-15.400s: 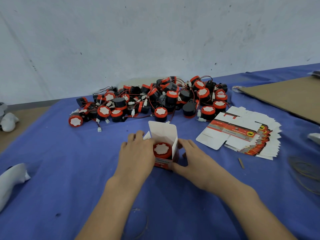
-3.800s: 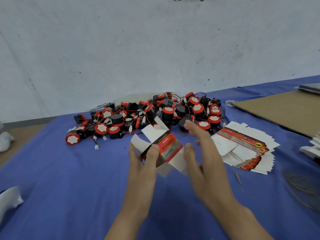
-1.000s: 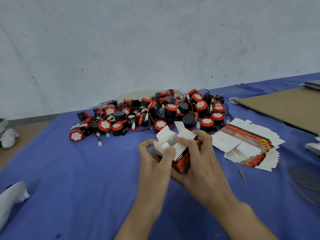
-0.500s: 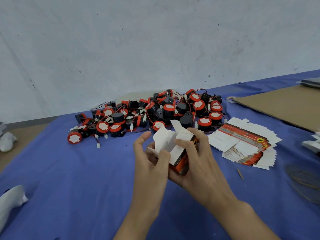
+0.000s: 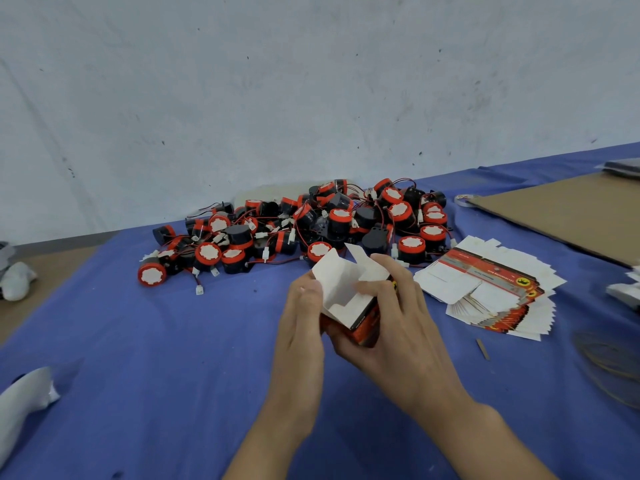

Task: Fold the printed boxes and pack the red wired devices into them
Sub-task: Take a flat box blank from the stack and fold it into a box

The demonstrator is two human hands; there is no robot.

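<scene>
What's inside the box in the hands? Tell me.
Only white cardboard shows inside the box, its flaps standing open; nothing packed is visible. The left hand and right hand cover its lower part, so the bottom cannot be seen.

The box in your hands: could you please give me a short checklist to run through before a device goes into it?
1. Box held securely: ok, the left hand and right hand both grip it above the cloth.
2. Upper end open: ok, the white flaps stand up.
3. Lower end closed: cannot tell, the hands hide it.
4. Inside empty: cannot tell from this angle.
5. Devices at hand: ok, the pile of red wired devices lies just beyond the hands.
6. A hand free to pick one up: not ok, both hold the box.
</scene>
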